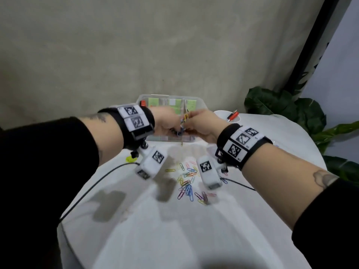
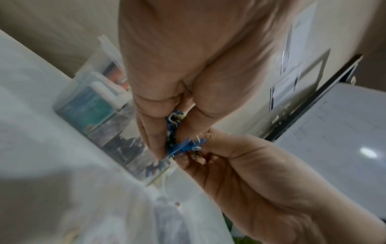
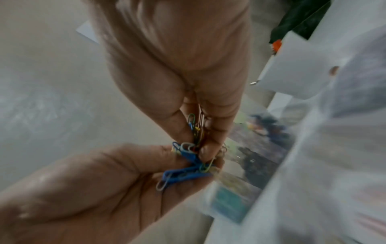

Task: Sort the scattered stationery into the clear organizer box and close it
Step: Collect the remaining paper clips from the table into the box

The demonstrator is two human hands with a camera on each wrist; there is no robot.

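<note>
Both hands, left hand point(image 1: 165, 121) and right hand point(image 1: 202, 123), pinched paper clips point(image 3: 188, 158) above the organizer box point(image 1: 196, 105); next likely releasing them into a compartment, gathering the scattered clips point(image 1: 187, 181) afterwards.

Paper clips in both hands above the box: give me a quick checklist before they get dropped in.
1. Left hand grip on paper clips: ok, pinched.
2. Right hand grip on its clips: ok, pinched.
3. Clear organizer box lid open: ok.
4. Hands over the box: ok, above its front edge.
5. Target compartment free: cannot tell, blurred.
6. Table cleared: not ok, loose paper clips remain.
</note>
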